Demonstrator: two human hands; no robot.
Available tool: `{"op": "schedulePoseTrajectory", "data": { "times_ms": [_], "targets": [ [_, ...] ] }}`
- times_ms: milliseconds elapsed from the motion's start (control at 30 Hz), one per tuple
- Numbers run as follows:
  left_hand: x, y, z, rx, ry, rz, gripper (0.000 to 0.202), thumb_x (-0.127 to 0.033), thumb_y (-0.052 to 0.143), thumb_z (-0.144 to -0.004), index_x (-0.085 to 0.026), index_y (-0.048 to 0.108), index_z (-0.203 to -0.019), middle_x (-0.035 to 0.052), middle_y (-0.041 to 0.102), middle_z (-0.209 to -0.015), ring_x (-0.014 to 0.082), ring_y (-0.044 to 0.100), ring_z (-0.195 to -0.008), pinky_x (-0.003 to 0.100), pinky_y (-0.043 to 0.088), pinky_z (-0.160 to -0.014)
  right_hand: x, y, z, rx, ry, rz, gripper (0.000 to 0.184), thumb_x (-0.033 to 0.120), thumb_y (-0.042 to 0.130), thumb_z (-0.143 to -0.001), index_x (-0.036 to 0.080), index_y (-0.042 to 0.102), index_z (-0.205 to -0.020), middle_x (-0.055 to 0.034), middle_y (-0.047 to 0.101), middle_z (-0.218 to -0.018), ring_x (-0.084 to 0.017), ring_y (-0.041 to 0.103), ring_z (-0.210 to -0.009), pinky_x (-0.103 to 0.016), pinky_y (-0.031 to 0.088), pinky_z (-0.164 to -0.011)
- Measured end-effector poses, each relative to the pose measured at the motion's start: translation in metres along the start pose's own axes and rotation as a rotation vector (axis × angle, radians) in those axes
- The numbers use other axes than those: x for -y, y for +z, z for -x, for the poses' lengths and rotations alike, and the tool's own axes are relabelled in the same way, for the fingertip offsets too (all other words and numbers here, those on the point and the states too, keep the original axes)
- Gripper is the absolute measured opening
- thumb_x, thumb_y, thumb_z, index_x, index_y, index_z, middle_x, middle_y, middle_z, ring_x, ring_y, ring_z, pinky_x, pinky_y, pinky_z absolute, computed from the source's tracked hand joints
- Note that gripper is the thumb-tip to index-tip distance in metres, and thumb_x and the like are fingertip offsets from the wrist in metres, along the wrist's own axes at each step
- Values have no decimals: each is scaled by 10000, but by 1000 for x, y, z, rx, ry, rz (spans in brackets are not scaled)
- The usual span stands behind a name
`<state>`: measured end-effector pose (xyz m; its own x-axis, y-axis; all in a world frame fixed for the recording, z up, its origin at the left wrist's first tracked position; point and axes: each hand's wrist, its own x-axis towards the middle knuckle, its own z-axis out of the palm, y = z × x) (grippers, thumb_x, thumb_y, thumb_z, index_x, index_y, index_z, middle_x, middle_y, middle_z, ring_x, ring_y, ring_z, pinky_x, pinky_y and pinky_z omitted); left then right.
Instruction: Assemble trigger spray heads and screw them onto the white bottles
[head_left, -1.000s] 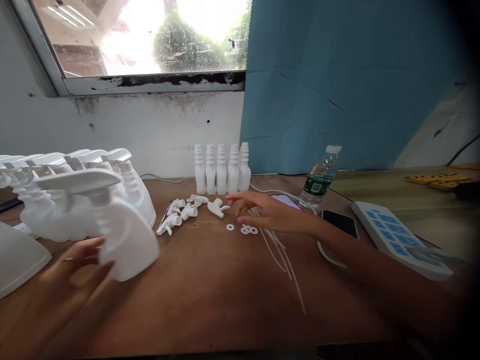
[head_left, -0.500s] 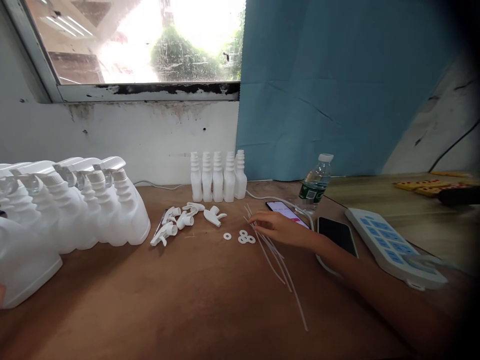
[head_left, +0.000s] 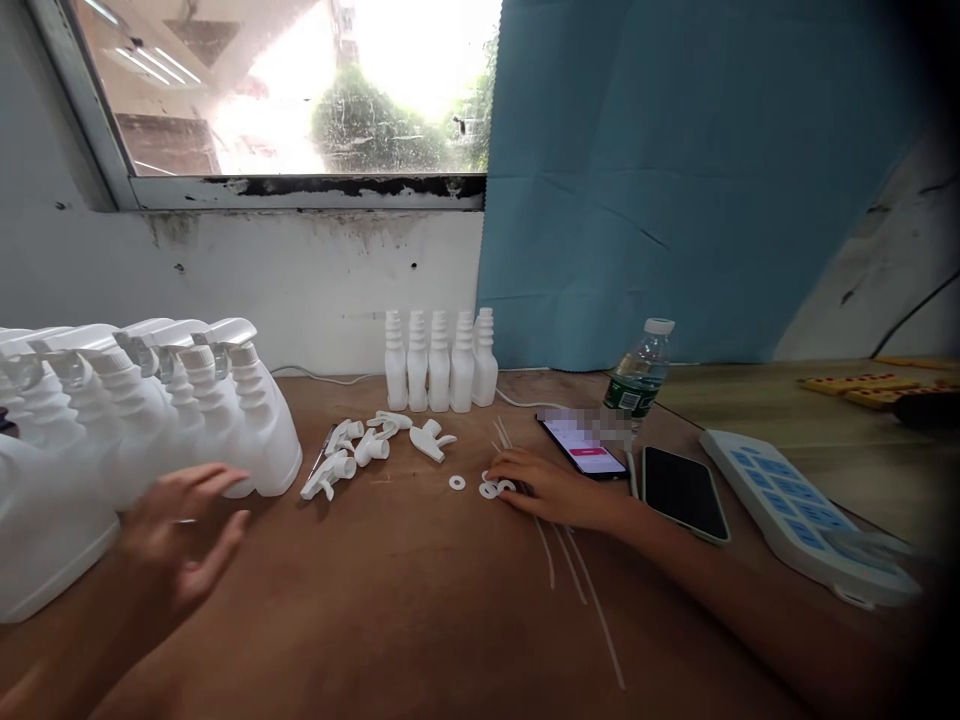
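Smooth brown wooden tabletop (head_left: 420,600), matt, faintly scuffed. Tall white plastic spray bottles (head_left: 247,440), softly glossy, with ribbed necks and clearer plastic collars. Small white ribbed plastic bottles (head_left: 439,360), same dull sheen. Loose white plastic trigger heads (head_left: 360,445), smooth. Flat white ring washers (head_left: 457,483), matt; plastic or rubber, not to be told. Thin white plastic tubes (head_left: 592,600), smooth. Clear glossy plastic water bottle (head_left: 637,385) with matt white cap. Black glass-faced phone (head_left: 682,480), highly glossy. White plastic keypad with blue keys (head_left: 795,500), satin. Creased blue sheet (head_left: 675,180), matt; cloth or paper, unclear. White painted wall (head_left: 300,270), rough, stained, flaking. Grimy window glass (head_left: 337,90).
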<state>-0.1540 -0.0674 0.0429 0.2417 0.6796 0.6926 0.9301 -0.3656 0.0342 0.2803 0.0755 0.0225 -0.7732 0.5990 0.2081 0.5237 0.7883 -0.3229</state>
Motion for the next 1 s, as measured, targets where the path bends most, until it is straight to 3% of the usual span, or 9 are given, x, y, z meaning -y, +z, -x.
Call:
{"op": "schedulePoseTrajectory", "data": {
  "times_ms": [167,300,433,567,767,900,1000],
  "targets": [
    [-21,59,-27,240,210,-76,423,-250,487,-890,-220,450,-1311,120,528,-1306,307,522,-1183,460,478,-969,-2,7,0,-59,-6,17,269,270,498,-947,188,653,-1151,-98,625,-1086,-220,573,-1012,-381,443,-933],
    [-24,91,-39,246,196,-49,369,-200,431,-919,-173,467,-1285,138,549,-1287,306,528,-1167,466,501,-948,1,10,-2,-98,4,37,232,269,515,-946,187,665,-1102,-84,650,-1015,-208,593,-936,-365,452,-879],
    [-22,97,-36,190,211,-13,325,-99,388,-905,-182,538,-1181,116,594,-1192,288,559,-1113,454,516,-932,2,14,-3,-136,8,47,196,247,533,-940,193,666,-1073,-69,667,-961,-202,604,-887,-362,439,-861],
    [-32,92,-29,187,254,94,397,-52,390,-872,-205,523,-1214,99,580,-1213,251,571,-1127,402,515,-959,2,15,-3,-185,22,20,174,218,531,-938,178,653,-1055,-64,680,-948,-197,611,-863,-343,449,-828],
    [-78,104,-28,139,235,435,347,-107,405,-931,-241,500,-1236,55,585,-1229,157,580,-1141,265,506,-966,20,10,-3,-393,28,-122,98,231,588,-921,178,667,-899,-20,671,-830,-135,591,-709,-258,468,-666],
    [-107,116,-42,234,119,651,319,-164,429,-950,-279,496,-1240,14,624,-1182,133,601,-1090,259,503,-951,47,8,-3,-497,-65,-221,78,216,591,-926,197,666,-939,-26,687,-911,-135,637,-814,-257,513,-741],
    [-117,117,-50,303,44,760,290,-191,454,-940,-268,525,-1210,9,646,-1155,139,622,-1045,266,507,-929,65,9,-4,-564,-209,-213,90,154,578,-926,190,654,-956,-45,682,-938,-141,644,-875,-269,532,-784]
  ]
}}
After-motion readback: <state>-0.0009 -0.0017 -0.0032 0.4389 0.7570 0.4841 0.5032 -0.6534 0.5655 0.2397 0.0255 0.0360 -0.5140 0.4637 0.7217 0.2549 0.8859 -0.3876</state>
